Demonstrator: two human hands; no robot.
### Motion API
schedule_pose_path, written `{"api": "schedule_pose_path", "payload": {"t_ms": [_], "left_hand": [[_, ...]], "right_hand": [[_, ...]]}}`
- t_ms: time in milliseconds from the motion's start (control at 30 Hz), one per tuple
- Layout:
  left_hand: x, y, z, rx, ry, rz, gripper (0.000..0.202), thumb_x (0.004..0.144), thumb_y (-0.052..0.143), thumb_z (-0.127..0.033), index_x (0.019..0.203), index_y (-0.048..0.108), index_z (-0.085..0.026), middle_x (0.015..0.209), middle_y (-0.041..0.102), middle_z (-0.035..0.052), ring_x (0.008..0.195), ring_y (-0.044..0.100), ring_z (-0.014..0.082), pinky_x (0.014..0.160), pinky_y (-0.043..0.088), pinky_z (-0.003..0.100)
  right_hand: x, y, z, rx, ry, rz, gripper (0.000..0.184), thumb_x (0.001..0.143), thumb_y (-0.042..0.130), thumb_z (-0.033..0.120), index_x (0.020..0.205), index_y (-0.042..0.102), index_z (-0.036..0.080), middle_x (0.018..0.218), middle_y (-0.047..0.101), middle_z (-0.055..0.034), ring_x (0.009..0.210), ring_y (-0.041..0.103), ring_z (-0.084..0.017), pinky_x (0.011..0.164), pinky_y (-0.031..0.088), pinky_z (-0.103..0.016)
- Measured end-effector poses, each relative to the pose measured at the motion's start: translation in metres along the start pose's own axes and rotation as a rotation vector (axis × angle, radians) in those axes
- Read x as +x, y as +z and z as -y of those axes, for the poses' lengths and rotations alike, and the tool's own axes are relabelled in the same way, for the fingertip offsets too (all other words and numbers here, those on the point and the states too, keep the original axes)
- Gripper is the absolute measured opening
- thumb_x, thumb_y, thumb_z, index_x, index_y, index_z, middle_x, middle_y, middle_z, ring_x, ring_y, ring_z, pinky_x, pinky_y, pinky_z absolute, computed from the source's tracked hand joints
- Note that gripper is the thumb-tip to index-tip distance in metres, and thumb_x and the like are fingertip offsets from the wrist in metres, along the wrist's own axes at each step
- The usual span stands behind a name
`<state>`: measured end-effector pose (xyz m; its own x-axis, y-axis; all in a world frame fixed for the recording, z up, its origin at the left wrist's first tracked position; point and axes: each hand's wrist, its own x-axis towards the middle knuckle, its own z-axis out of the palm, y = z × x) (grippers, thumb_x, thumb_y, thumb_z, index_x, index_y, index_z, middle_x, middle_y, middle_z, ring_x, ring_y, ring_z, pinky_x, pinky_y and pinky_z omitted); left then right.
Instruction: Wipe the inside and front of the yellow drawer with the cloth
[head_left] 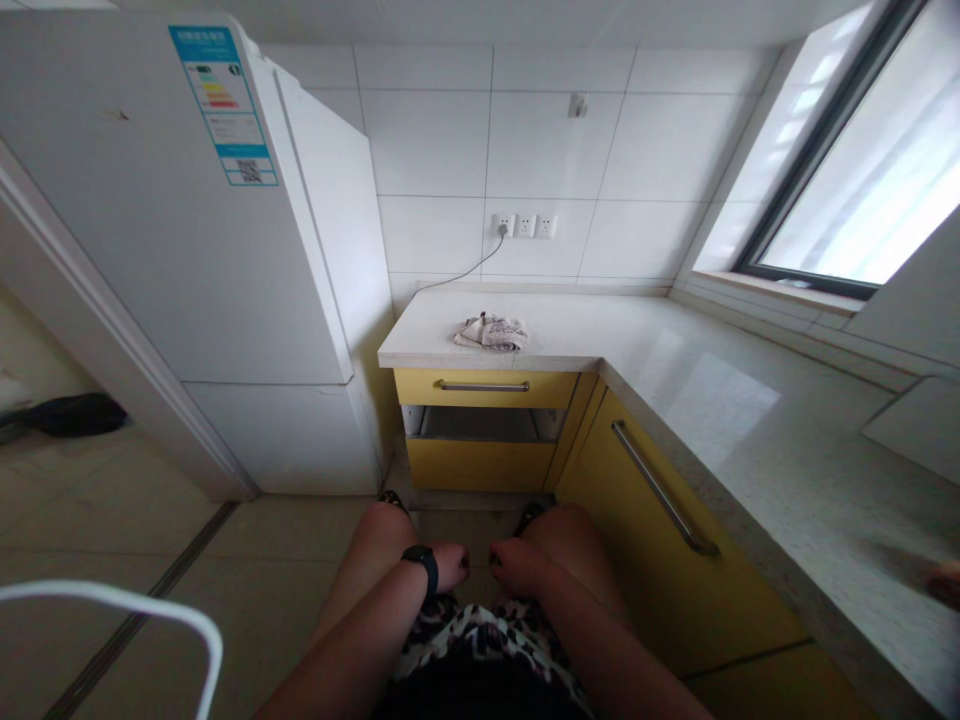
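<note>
My left hand (pixel 451 567), with a black watch (pixel 425 570) on its wrist, rests by my left knee. Its fingers are curled in, and I see nothing in them. My right hand (pixel 517 566) lies against my right thigh, curled closed in the same way, a small gap away from the left. Beyond both hands stands a yellow cabinet with a top drawer (pixel 484 387) and a lower drawer front (pixel 480 466). Between these is an open gap showing a grey inside. On the counter (pixel 570 325) above lies a folded, patterned cloth (pixel 493 331).
A white fridge (pixel 225 270) stands at the left. Along the right runs the counter, over a yellow cabinet door (pixel 637 520) with a long metal handle (pixel 664 487). A cord leads from the wall sockets (pixel 525 226). A white curved cable (pixel 150 605) crosses the lower left.
</note>
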<state>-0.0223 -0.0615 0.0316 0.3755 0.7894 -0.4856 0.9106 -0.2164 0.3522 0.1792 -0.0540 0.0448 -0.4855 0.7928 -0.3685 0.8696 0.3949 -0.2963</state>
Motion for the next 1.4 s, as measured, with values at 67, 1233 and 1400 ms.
{"api": "schedule_pose_path", "payload": {"t_ms": [67,1233,1400], "left_hand": [[-0.0019,-0.0023,-0.002,0.003,0.001,0.006,0.038,0.08,0.048,-0.034,0.106,0.073,-0.023,0.105,0.072,0.0109,0.099,0.067,0.0282,0.082,0.052,0.037],[-0.0028,-0.0026,-0.0016,0.02,-0.008,0.0,0.038,0.08,0.047,-0.034,0.106,0.072,-0.023,0.107,0.071,0.0115,0.1,0.067,0.0279,0.084,0.052,0.037],[-0.0041,-0.0034,-0.0023,0.015,-0.011,-0.003,0.038,0.08,0.047,-0.033,0.107,0.072,-0.024,0.107,0.071,0.0109,0.101,0.067,0.028,0.086,0.051,0.037]], "right_hand": [[0.0006,0.0008,-0.0004,-0.002,0.0,-0.001,0.035,0.08,0.05,0.025,0.109,0.069,0.019,0.106,0.07,-0.0117,0.098,0.065,-0.024,0.077,0.044,-0.029],[0.003,0.0047,-0.0031,0.021,0.006,-0.024,0.032,0.081,0.049,0.026,0.106,0.069,0.02,0.105,0.07,-0.0105,0.095,0.065,-0.022,0.076,0.043,-0.028],[0.0041,0.0049,-0.004,0.009,-0.005,-0.028,0.033,0.079,0.049,0.025,0.105,0.069,0.02,0.104,0.07,-0.0106,0.095,0.065,-0.023,0.075,0.044,-0.03]]}}
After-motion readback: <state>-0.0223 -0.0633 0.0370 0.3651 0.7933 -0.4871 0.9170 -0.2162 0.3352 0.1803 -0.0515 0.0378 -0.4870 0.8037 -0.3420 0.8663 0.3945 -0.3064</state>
